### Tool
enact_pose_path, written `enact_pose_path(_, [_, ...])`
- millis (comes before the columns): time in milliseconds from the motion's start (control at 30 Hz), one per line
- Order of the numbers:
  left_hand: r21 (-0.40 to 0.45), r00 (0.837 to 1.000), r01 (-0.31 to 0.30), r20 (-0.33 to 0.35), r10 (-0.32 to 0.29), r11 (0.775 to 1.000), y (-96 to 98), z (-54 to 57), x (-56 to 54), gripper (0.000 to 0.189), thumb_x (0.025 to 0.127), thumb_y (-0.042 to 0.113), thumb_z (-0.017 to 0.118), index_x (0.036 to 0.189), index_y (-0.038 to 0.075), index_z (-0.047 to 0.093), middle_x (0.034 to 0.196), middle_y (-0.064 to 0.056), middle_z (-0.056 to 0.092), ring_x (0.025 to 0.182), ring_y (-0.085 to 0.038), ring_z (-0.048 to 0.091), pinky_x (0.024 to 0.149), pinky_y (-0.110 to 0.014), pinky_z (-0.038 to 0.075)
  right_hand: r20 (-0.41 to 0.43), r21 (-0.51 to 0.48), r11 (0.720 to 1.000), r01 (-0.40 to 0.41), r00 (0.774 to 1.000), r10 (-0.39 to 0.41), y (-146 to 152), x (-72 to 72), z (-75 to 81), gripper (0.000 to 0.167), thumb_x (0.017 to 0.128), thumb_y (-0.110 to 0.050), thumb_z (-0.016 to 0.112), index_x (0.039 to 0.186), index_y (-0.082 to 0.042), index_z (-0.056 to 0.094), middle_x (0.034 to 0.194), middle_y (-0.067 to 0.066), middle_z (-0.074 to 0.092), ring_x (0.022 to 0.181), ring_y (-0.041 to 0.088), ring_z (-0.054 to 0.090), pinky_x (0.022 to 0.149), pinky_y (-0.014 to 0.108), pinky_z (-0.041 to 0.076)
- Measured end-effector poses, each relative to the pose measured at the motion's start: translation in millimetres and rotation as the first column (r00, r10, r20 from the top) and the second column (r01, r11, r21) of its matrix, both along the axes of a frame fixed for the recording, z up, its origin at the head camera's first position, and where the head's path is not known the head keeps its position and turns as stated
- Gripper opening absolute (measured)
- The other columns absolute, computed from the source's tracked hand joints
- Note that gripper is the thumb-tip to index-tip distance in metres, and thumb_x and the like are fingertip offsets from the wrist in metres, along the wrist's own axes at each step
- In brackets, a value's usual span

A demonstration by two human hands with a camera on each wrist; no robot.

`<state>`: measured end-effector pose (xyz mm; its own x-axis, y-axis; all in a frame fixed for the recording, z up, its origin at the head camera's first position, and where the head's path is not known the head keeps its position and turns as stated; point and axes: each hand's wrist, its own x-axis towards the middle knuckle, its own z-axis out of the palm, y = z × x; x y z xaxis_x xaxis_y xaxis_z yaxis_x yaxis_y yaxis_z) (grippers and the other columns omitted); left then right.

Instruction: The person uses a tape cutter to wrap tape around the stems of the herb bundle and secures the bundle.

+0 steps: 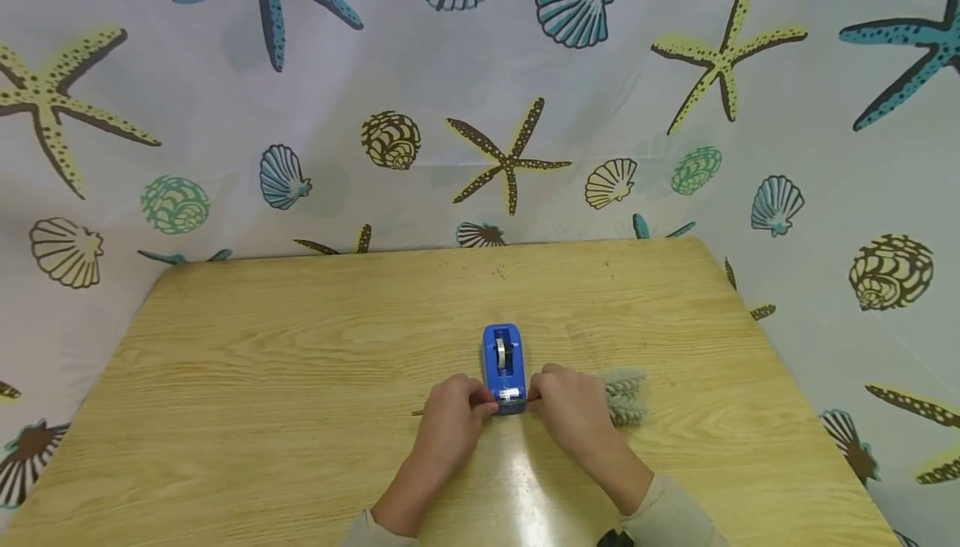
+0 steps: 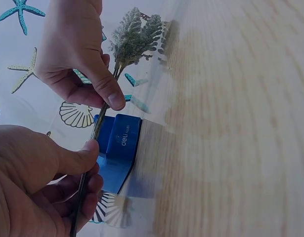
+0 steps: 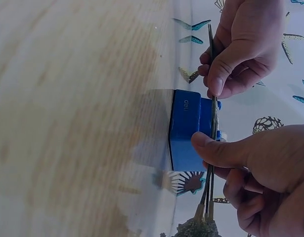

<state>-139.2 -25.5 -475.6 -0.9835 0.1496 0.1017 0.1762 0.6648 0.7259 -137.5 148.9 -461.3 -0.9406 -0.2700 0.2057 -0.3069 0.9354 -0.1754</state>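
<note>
From the head view, our left hand [image 1: 450, 409] and right hand [image 1: 566, 403] pinch a sprig [image 1: 622, 395] across the near end of the dispenser [image 1: 503, 368] on the table [image 1: 262, 363]. Left wrist: thumbs clamp the stem just above the blue dispenser. Right wrist: same grip, stem upright against it.

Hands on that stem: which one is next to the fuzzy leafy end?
The right hand; the sprig's grey-green leaves stick out just beyond it, while the left hand holds the bare stem end past the blue tape dispenser.

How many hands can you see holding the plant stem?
2. The left hand pinches the stem left of the blue tape dispenser; the right hand pinches it on the right, near the leafy end.
</note>
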Motion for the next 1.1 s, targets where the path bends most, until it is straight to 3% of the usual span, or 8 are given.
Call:
enact_pose_path(467, [0.021,1.0,-0.005,0.017,0.005,1.0,-0.2,-1.9,-0.5,0.01,0.083,0.003,0.078,0.077,0.008,0.071,0.075,0.0,0.062,0.069,-0.01,0.055,0.064,-0.024,0.048,0.009,-0.025,0.999,0.024,1.0,-0.023,-0.6,-0.9,-1.5,0.019,0.075,-0.022,0.087,0.07,-0.019,0.069,0.065,-0.01,0.054,0.054,0.007,0.048,0.047,0.025,0.038])
enact_pose_path(833, [0.005,0.997,-0.027,-0.073,0.027,1.0,2.1,-3.1,1.1,0.012,0.08,-0.001,0.079,0.079,0.006,0.07,0.077,-0.001,0.058,0.073,-0.011,0.057,0.066,-0.024,0.052,0.004,-0.056,0.998,0.04,0.999,-0.039,-2.6,-2.5,0.7,0.023,0.075,-0.019,0.087,0.069,-0.018,0.065,0.066,-0.009,0.051,0.054,0.008,0.046,0.047,0.026,0.037])
enact_pose_path(1000, [-0.054,0.995,-0.031,-0.1,0.026,0.998,4.5,-4.1,1.8,0.014,0.079,-0.002,0.079,0.078,0.007,0.068,0.076,0.001,0.053,0.073,-0.011,0.052,0.066,-0.025,0.049,-0.02,-0.06,0.998,0.033,0.999,-0.034,-2.8,-3.2,-0.6,0.024,0.074,-0.017,0.087,0.068,-0.017,0.064,0.066,-0.008,0.051,0.053,0.008,0.046,0.046,0.025,0.037])
enact_pose_path(1100, [-0.091,0.989,-0.026,-0.149,0.013,0.996,4.9,-6.6,2.0,0.015,0.079,-0.002,0.08,0.077,0.007,0.067,0.075,0.002,0.052,0.073,-0.01,0.052,0.066,-0.025,0.049,0.0,-0.06,0.998,0.01,1.0,-0.01,-2.3,-2.5,-1.1,0.024,0.075,-0.017,0.086,0.072,-0.017,0.062,0.07,-0.006,0.052,0.055,0.008,0.045,0.046,0.024,0.037])
